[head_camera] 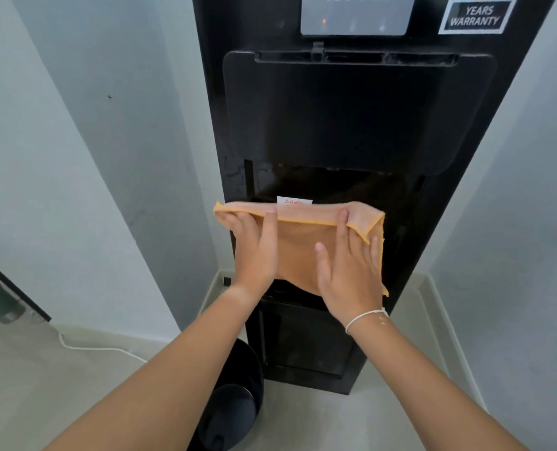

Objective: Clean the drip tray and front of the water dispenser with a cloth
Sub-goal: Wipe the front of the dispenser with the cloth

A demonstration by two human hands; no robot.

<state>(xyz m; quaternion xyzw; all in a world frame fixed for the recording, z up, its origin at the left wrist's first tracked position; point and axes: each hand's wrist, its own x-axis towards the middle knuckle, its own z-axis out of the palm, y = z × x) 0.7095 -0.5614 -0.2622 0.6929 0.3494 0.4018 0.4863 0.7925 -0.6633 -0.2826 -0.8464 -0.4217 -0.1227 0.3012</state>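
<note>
Orange microfibre cloth (298, 245), folded over along its top edge, is held up in front of the dispensing bay of the black water dispenser (352, 109). Left hand (254, 252) at 9 o'clock of the cloth: thumb on the near face, fingers curled behind the left edge, pinching the fold. Right hand (348, 271) at 3 o'clock: thumb on the near face, fingers wrapped over the top right corner, gripping it.

Judgement: the two-handed hold stretches the cloth flat, probably to fold it into a pad or present a fresh face before wiping.

Drip tray (280, 292) sits at 6 o'clock, mostly hidden by the cloth; only a dark strip shows. Cannot tell whether the cloth touches the panel.

A white warning label (295, 200) peeks out at 12 o'clock. A dark bin (238, 402) stands on the floor, lower left of the dispenser base.
</note>
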